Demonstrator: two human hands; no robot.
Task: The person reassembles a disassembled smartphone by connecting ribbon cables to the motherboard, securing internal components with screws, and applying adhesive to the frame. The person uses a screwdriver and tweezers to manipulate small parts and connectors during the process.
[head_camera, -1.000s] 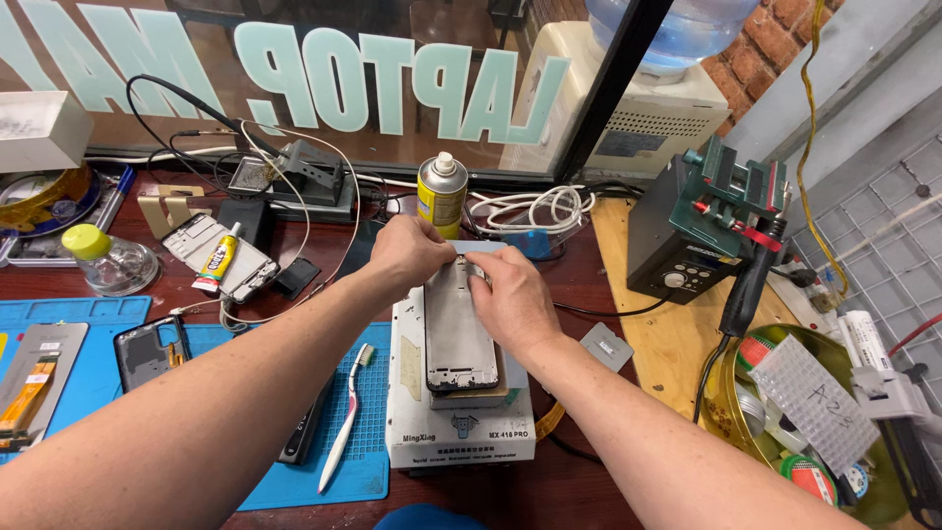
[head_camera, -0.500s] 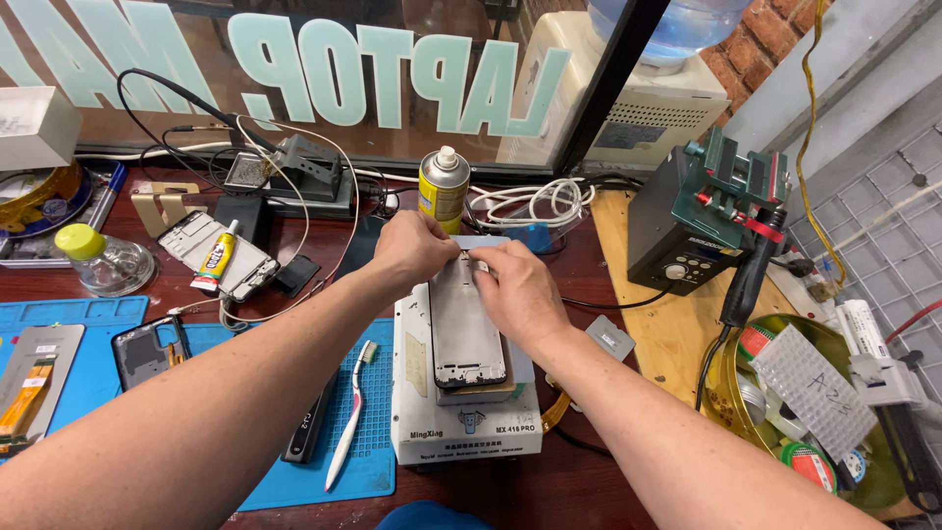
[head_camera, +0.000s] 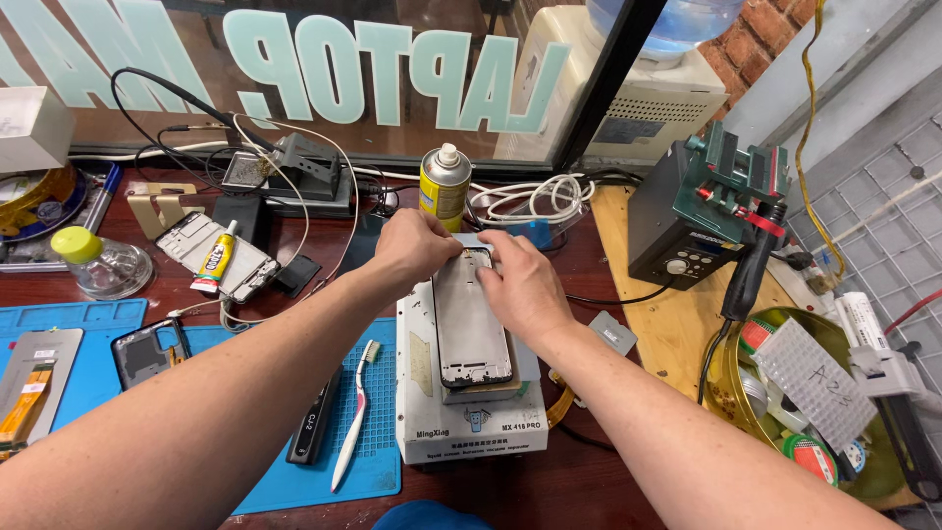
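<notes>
A phone frame with a grey back lies lengthwise on a white heating plate machine in the middle of the desk. My left hand pinches the frame's far left corner, fingers closed on its top edge. My right hand presses down on the far right corner and edge of the frame. Both forearms reach in from the bottom of the view.
A yellow spray can stands just behind the hands. A white toothbrush and a black tool lie on the blue mat. A glue tube, a rework station and a parts bowl surround the machine.
Both hands stay at the far end of the phone frame; the fingers have shifted slightly along its top edge. The camera view has moved a little.
</notes>
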